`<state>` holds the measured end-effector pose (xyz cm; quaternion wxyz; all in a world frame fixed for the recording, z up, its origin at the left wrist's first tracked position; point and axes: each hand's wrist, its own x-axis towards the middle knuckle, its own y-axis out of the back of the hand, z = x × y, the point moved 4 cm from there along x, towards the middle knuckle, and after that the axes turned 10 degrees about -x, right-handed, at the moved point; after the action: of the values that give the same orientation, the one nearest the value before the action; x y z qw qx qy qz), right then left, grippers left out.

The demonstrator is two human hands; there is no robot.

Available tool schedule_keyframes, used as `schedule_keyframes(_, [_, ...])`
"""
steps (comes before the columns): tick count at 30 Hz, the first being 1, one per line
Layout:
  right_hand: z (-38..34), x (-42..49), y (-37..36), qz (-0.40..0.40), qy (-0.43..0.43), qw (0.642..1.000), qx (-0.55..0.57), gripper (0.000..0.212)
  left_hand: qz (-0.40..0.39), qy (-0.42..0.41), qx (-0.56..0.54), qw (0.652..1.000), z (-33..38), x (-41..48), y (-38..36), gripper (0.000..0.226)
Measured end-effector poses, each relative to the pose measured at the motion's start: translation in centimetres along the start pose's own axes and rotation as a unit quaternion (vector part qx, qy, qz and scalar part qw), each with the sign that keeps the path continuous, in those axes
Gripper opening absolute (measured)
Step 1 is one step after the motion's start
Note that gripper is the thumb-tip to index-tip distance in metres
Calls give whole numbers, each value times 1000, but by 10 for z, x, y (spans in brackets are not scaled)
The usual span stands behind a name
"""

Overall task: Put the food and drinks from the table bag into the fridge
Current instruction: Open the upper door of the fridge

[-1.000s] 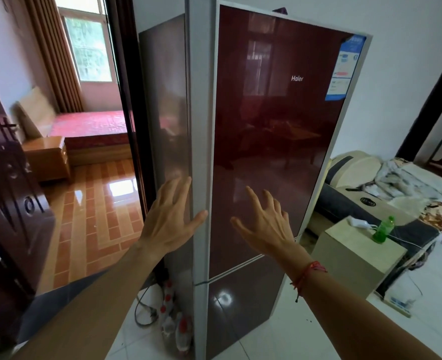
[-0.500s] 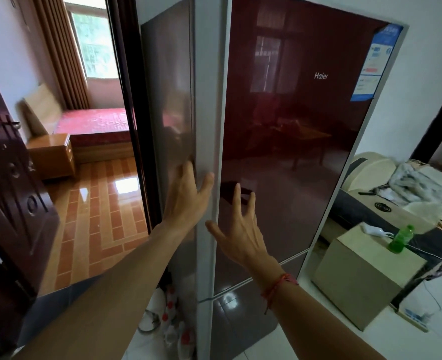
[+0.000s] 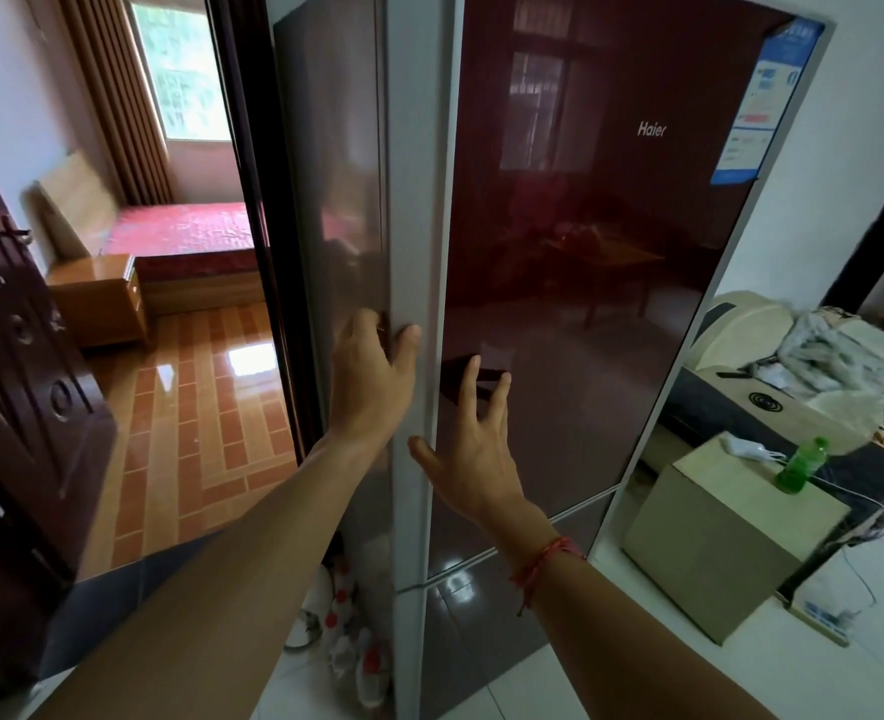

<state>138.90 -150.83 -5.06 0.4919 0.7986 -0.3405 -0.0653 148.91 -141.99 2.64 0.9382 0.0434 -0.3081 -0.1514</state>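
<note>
head view: sole view, forward and down, close to a tall fridge (image 3: 325, 200).
step: opening the fridge, judging by the hands; no item carried in either one.
upper door (image 3: 559, 304): closed, dark red and glossy, flush with the cabinet.
left grip (image 3: 372, 376): narrow, hooked on the grey side edge of the upper door, with fingertips tucked into the seam and thumb laid on the edge strip.
right grip (image 3: 473, 459): wide, holding nothing, spread just before the door glass; cannot tell whether touching.
food and drinks: not in view; likewise the table bag.
next move: probably a pull on that edge toward the body to break the seal, swinging the door rightward on far-side hinges; then back to the bag for the items.
lower door (image 3: 481, 641): closed, below a thin split.
in the way: plastic bottles (image 3: 346, 631) on the floor just beside the fridge foot, on the left; worth minding with the feet.
to the right: pale box (image 3: 715, 543) carrying a green bottle (image 3: 798, 470), near the hinge side; may limit a full swing.
to the left: dark wooden door (image 3: 18, 387), well apart, with a bed (image 3: 185, 236) in the room beyond.
</note>
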Motion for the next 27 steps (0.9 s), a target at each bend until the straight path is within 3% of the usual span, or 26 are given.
schedule_keyframes(15, [15, -60, 25, 27, -20, 999, -43, 141, -37, -47, -28, 998, 44, -61, -1, 24])
schedule_keyframes(27, [46, -127, 85, 76, -74, 992, -70, 126, -120, -108, -116, 980, 97, -132, -24, 23])
